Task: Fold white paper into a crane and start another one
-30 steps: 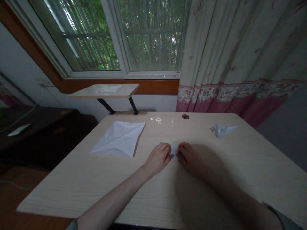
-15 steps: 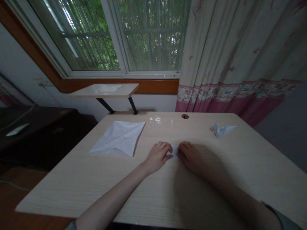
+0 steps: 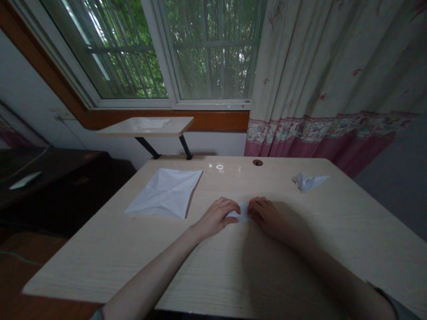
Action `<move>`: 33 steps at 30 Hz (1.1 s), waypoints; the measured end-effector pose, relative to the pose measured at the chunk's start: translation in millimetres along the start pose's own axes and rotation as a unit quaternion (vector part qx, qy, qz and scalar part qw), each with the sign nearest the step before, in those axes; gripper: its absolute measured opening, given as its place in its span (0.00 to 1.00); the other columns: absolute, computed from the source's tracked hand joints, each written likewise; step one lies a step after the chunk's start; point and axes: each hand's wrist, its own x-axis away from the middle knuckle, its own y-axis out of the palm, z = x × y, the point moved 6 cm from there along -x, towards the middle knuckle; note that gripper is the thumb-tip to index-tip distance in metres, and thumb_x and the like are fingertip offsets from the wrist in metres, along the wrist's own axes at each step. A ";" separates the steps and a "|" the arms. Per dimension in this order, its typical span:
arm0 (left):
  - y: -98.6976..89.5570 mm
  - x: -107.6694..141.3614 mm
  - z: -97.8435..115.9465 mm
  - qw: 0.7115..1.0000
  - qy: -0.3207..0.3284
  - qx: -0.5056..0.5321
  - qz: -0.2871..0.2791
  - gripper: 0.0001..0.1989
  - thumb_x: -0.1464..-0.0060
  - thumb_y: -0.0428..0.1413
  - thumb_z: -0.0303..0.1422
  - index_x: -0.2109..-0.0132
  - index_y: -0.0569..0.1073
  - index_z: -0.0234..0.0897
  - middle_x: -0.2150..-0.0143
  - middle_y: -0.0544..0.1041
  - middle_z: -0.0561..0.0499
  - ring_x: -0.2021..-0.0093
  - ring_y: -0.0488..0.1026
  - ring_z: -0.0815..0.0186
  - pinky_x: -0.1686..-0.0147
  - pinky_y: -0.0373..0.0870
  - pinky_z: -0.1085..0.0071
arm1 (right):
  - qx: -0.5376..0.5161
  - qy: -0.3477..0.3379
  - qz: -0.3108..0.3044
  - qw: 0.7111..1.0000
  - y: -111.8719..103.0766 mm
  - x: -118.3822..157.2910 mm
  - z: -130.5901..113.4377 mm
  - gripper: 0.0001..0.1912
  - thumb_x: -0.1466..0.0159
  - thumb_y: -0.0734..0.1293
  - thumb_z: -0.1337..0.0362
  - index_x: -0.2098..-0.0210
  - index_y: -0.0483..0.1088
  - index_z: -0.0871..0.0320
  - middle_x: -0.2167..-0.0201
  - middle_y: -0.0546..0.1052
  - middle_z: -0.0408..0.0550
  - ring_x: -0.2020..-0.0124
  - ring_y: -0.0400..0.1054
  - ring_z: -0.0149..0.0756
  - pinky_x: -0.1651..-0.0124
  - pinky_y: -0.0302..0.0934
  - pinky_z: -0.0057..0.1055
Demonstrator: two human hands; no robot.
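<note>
Folded paper (image 3: 240, 212), frame centre, sits between left hand (image 3: 216, 218) and right hand (image 3: 267, 217), both closed on it, though shadow hides the right's grip. Light, soft, creases easily: take by edges.

One small folded white paper piece (image 3: 240, 211) lies low on the pale wood desk (image 3: 100, 262), pinched between left hand (image 3: 216, 218) and right hand (image 3: 266, 216). Fingers cover its ends; exact fold shape hidden.
</note>
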 end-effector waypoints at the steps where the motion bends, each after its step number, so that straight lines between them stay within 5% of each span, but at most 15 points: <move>1: -0.3 0.3 0.0 1.000 0.002 -0.006 0.002 0.10 0.37 0.58 0.38 0.52 0.74 0.40 0.50 0.78 0.49 0.47 0.71 0.60 0.45 0.64 0.64 | -0.006 0.001 0.003 1.000 -0.9 0.0 0.8 0.09 0.35 0.60 0.74 0.60 0.68 0.55 0.58 0.73 0.49 0.54 0.66 0.41 0.47 0.62 0.42; 14: 2.7 5.7 7.0 0.993 0.081 -0.067 0.052 0.11 0.34 0.54 0.40 0.53 0.78 0.41 0.51 0.81 0.52 0.50 0.77 0.64 0.46 0.69 0.66 | -0.016 -0.005 0.047 0.999 8.5 8.5 15.9 0.21 0.34 0.61 0.70 0.43 0.70 0.53 0.47 0.75 0.53 0.46 0.69 0.43 0.41 0.63 0.49; 21: 3.7 5.5 6.3 0.991 0.092 -0.085 0.056 0.11 0.33 0.54 0.39 0.53 0.79 0.41 0.53 0.82 0.52 0.52 0.78 0.64 0.48 0.70 0.66 | 0.007 -0.021 0.023 0.999 4.9 6.3 7.1 0.20 0.32 0.60 0.69 0.44 0.73 0.53 0.49 0.78 0.53 0.48 0.71 0.42 0.43 0.65 0.47; 33: 0.0 8.1 5.2 0.983 0.089 -0.148 0.060 0.15 0.38 0.53 0.21 0.50 0.77 0.41 0.47 0.78 0.50 0.48 0.73 0.63 0.49 0.70 0.65 | -0.008 -0.031 0.035 0.999 -2.0 4.2 -2.9 0.16 0.31 0.63 0.65 0.47 0.76 0.54 0.51 0.79 0.53 0.50 0.72 0.42 0.43 0.67 0.44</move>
